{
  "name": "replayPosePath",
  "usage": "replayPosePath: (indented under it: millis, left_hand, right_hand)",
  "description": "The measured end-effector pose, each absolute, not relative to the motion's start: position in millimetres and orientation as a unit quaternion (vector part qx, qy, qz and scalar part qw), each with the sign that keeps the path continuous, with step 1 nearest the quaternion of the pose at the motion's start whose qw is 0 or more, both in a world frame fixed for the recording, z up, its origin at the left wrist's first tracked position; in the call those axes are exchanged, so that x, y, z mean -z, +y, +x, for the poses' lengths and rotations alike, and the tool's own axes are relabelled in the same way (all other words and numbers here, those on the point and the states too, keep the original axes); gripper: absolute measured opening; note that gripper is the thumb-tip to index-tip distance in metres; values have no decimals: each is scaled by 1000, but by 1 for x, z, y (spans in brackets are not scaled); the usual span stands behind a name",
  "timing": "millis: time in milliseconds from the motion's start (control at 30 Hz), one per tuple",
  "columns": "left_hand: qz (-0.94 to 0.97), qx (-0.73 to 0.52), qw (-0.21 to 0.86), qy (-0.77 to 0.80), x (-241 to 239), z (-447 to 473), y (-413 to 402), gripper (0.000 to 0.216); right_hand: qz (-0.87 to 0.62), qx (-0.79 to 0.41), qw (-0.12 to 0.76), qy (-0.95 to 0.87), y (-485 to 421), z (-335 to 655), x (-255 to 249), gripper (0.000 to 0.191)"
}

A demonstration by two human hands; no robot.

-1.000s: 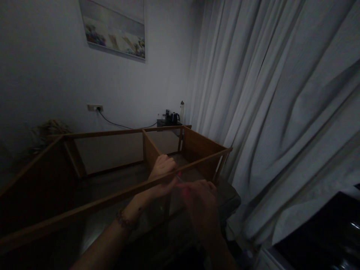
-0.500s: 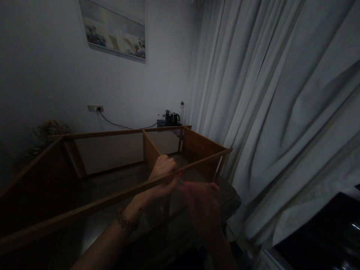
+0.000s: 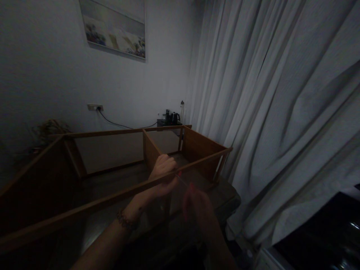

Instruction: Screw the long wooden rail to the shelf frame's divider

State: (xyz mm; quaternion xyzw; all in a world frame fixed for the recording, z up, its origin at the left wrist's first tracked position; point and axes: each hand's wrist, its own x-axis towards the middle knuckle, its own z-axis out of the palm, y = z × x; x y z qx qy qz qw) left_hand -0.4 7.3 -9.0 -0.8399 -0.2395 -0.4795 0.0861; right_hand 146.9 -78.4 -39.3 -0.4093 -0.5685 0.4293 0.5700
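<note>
A brown wooden furniture frame (image 3: 123,194) with a cross divider (image 3: 152,145) lies in front of me. My left hand (image 3: 164,167), with a beaded bracelet on its wrist, is closed around the near rail where the divider meets it. Its fingers curl over the far side and the thumb is on my side. My right hand (image 3: 198,202) is just below and right of the rail, slightly blurred. Its fingertips pinch a thin metal rod (image 3: 182,180), whose far end reaches the rail beside my left thumb. The exact kind of rod is too dim to make out.
Long pale curtains (image 3: 239,93) hang along the right. A black kettle (image 3: 174,118) stands on a small dark table at the back. A cord runs from a wall socket (image 3: 95,107). A dark glossy object (image 3: 326,228) is at the lower right. The room is dim.
My right hand has drawn slightly back from the rail and its fingers have changed position on the rod, so more of the rod shows. The left hand keeps its hold.
</note>
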Motion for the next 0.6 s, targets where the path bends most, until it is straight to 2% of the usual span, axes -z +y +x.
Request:
replayPosePath:
  millis: [133,233,300,400,500,600]
  left_hand:
    - [-841,480,84,-234,12,-1,10,13]
    - [-840,480,84,-239,14,-1,12,12]
    - [-840,479,85,-238,16,-2,14,12]
    - [-840,481,90,-236,18,-2,15,12]
    - [-840,484,87,-228,19,-3,16,12]
    - [-843,484,80,-223,21,-3,18,10]
  right_hand:
    - [-425,-409,563,-579,-81,155,30,50]
    - [-442,-341,578,-595,-82,159,25,40]
    - [-464,-247,591,-611,-84,158,23,31]
    - [-468,-42,590,-657,-86,156,23,14]
    - [-414,104,574,-698,-88,156,23,22]
    - [-371,130,550,-737,-88,157,22,28]
